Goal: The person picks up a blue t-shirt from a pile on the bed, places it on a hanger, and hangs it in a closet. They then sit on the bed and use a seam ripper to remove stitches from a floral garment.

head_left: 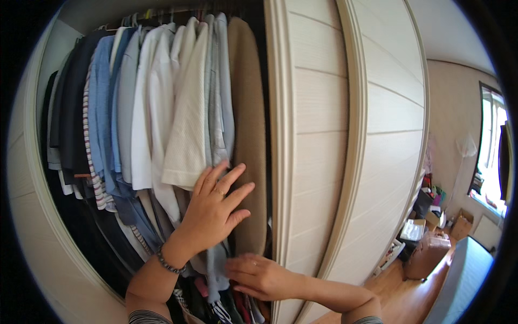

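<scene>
Several shirts and jackets hang from a rail in an open wardrobe. My left hand [218, 204], with a ring and a dark beaded bracelet, lies spread against the lower part of the grey and pale garments [213, 129]. Its fingertips reach the edge of a brown coat [247, 124] at the right end of the row. Lower down, my right hand [261, 276] has loosely stretched fingers, blurred at the tips. They are beside the bottom of a light blue garment [217, 272] and below the brown coat; whether they touch the cloth I cannot tell.
White sliding door panels [318, 135] stand right of the clothes, close to my right forearm. A cream knitted top [189, 119] hangs left of the grey garments. Folded or piled clothes [202, 302] lie below. Farther right are a pinkish-brown suitcase [427, 254] and a bed [458, 286].
</scene>
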A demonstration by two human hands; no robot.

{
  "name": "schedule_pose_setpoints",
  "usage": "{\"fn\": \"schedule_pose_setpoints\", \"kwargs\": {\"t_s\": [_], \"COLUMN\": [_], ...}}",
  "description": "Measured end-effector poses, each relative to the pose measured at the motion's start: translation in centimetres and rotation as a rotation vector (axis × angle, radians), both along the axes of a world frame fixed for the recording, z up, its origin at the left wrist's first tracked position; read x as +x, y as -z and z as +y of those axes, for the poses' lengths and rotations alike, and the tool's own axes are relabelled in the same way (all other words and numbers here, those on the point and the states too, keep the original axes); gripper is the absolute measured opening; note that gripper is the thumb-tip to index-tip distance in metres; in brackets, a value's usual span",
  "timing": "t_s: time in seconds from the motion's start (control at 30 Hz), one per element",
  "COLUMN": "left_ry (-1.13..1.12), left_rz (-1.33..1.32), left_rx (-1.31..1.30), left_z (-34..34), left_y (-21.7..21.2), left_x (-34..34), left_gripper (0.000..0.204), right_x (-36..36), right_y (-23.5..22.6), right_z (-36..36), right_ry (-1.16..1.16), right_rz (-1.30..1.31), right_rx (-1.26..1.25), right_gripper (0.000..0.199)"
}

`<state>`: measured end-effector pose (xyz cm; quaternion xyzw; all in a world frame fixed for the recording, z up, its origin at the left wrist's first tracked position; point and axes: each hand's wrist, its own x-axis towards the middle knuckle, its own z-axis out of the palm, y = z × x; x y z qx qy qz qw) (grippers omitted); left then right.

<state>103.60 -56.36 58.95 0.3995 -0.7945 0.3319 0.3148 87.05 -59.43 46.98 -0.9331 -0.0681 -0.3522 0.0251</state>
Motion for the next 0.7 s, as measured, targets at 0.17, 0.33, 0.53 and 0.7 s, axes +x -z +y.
{"fn": "schedule_pose_setpoints", "kwargs": {"t_s": [0.17, 0.33, 0.53, 0.7], "left_ry": [-0.163, -0.268, -0.033, 0.468], "left_rz": [0.132, 0.191, -0.033, -0.409], "left_rx": [-0.022, 0.467, 0.852, 1.636], "left_z": [-4.4, -2.3, 1.6, 5.0], "left_y": [8.3, 23.8, 43.8, 58.9], "left_x": [-1.3, -3.0, 0.0, -8.4], "left_gripper": [0.044, 0.07, 0.064, 0.061], "right_x": [-8.7, -17.7, -25.3, -22.8], "right_y": [13.6, 34.3, 45.5, 47.4], "right_z": [1.2, 8.2, 25.4, 38.1], "right_ry": [0.309, 0.905, 1.35, 1.629], "right_rz": [-0.01, 0.379, 0.64, 0.522], "right_rx": [0.474, 0.924, 1.405, 1.717], "right_gripper": [0.017, 0.021, 0.021, 0.027]}}
